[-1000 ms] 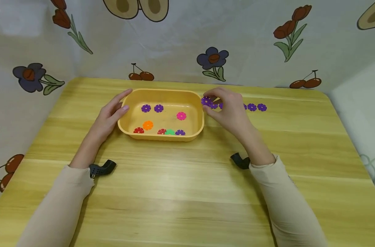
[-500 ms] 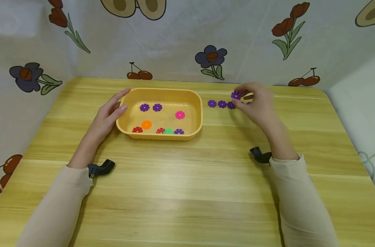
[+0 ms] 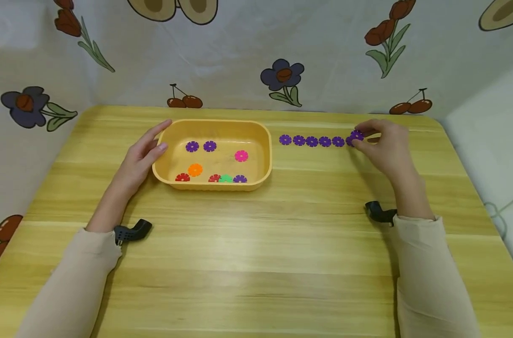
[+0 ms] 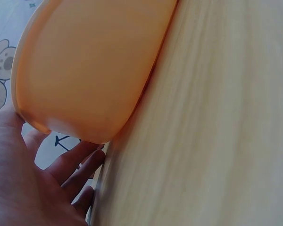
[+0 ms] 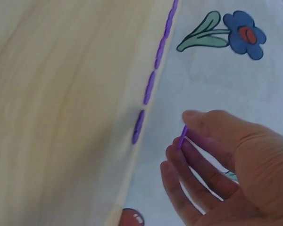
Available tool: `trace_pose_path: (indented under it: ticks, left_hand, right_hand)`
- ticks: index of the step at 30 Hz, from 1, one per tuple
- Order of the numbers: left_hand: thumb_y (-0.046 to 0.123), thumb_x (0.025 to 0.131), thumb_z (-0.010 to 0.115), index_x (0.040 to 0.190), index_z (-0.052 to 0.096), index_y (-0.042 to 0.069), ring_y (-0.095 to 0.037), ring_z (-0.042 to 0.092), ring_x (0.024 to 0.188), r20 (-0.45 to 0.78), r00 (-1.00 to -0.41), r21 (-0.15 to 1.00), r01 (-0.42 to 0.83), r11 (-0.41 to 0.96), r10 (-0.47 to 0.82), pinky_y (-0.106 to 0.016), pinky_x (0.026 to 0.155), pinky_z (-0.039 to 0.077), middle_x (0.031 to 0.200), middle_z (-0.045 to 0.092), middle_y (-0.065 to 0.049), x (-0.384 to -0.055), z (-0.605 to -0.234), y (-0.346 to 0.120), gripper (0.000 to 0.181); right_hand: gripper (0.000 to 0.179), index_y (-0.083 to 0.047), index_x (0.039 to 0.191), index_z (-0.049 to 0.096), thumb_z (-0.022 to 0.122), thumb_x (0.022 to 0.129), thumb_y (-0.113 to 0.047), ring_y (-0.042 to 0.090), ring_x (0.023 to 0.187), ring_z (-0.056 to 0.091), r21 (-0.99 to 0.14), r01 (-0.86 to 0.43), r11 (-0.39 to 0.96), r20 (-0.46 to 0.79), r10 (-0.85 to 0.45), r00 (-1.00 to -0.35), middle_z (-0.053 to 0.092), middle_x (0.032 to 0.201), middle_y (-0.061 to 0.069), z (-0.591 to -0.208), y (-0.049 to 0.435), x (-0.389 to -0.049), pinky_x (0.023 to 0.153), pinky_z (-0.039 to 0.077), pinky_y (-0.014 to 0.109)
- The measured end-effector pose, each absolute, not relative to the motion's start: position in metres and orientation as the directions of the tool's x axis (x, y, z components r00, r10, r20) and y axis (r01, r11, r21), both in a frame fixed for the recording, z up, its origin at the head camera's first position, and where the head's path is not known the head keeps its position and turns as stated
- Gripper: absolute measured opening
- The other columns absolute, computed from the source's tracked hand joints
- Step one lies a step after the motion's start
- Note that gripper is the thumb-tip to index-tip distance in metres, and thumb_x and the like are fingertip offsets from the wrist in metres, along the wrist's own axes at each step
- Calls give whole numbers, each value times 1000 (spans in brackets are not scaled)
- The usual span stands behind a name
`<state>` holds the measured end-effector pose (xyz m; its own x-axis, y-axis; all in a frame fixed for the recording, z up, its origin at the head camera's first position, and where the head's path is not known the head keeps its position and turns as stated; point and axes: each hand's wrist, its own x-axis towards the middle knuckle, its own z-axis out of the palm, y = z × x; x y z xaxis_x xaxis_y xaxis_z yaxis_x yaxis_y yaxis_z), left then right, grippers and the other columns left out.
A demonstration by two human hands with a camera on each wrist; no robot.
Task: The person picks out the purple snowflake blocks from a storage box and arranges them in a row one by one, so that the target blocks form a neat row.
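Observation:
My left hand (image 3: 137, 159) lies against the left end of a yellow plastic tray (image 3: 214, 186), thumb at the rim and index finger by the far corner. In the left wrist view its other fingers, loosely spread, touch the tray's outer wall (image 4: 85, 70). Between thumb and fingertips, my right hand (image 3: 389, 148) pinches a purple flower-shaped disc (image 3: 356, 135), seen edge-on in the right wrist view. That disc overlaps the last of a row of purple flower discs (image 3: 311, 141) running right from the tray along the table's back.
Inside the tray are purple discs (image 3: 210, 146), a pink disc (image 3: 241, 156), an orange disc (image 3: 195, 169), red discs (image 3: 182, 177) and a green disc (image 3: 225, 179). A patterned cloth (image 3: 231, 56) hangs behind the wooden table (image 3: 256, 263).
My right hand has carried the pinched purple disc rightward along the row, from beside the tray to the row's far end. My left hand has stayed at the tray.

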<state>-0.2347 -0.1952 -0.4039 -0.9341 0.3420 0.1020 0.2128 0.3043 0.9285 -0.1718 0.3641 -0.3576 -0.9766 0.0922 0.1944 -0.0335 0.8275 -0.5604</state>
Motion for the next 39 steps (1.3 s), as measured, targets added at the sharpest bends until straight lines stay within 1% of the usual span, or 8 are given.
trace_pose_path:
  ticks: [6,9,13,19,29,34,37,39]
  left_hand:
    - [29,112,52,162,42,36,-13,65,123,109,-936,935,212,285,336,-16,90,57,161,49,-17,-233,-404,-197,52]
    - [30,112,51,162,41,37,-14,64,126,106,-935,930,214,300,340,-16,91,57,162,48,-14,-233,-403,-196,51]
    - [32,112,51,162,41,39,-16,64,128,97,-936,927,209,311,339,-16,92,57,163,48,-12,-234,-402,-195,51]
    - [32,112,51,163,40,37,-18,63,131,99,-936,925,211,315,337,-15,92,56,165,45,-10,-234,-403,-197,52]
    - [29,113,51,163,42,35,-12,67,121,117,-933,936,219,276,342,-18,90,58,157,53,-20,-234,-405,-198,51]
    - [31,112,51,163,41,36,-14,68,120,117,-929,934,223,278,350,-18,90,59,152,57,-23,-234,-405,-197,51]
    - [31,112,51,163,41,36,-15,67,121,116,-929,933,224,283,353,-18,90,58,153,56,-22,-235,-404,-197,51]
    - [31,112,51,163,41,36,-15,67,121,116,-929,935,221,277,351,-18,90,58,152,56,-22,-235,-404,-197,51]
  right_hand:
    - [34,3,126,71,76,98,-16,41,110,69,-547,51,835,146,155,-977,72,120,27,-366,382,-173,79,52,7]
    - [35,2,124,72,77,98,-20,15,90,74,-539,83,839,141,186,-972,73,119,28,-371,389,-172,67,38,-3]
    - [34,0,122,74,78,98,-23,-17,72,56,-524,102,845,151,210,-966,75,117,26,-375,394,-173,72,37,-1]
    - [34,0,123,73,75,100,-25,38,103,73,-511,140,848,126,235,-964,73,120,26,-380,393,-177,69,37,3]
    - [35,0,121,74,73,100,-28,42,107,70,-499,133,857,130,226,-965,73,119,27,-380,391,-178,91,50,28]
    - [36,-1,121,74,69,102,-31,-7,78,62,-522,106,847,149,213,-966,72,120,28,-375,389,-175,117,36,58]
    - [36,-3,120,75,69,102,-33,-29,67,41,-521,84,849,163,196,-967,73,119,26,-370,382,-177,116,37,57]
    - [35,-5,119,76,69,102,-35,-18,72,63,-511,69,857,175,182,-968,74,119,24,-367,375,-179,108,47,40]
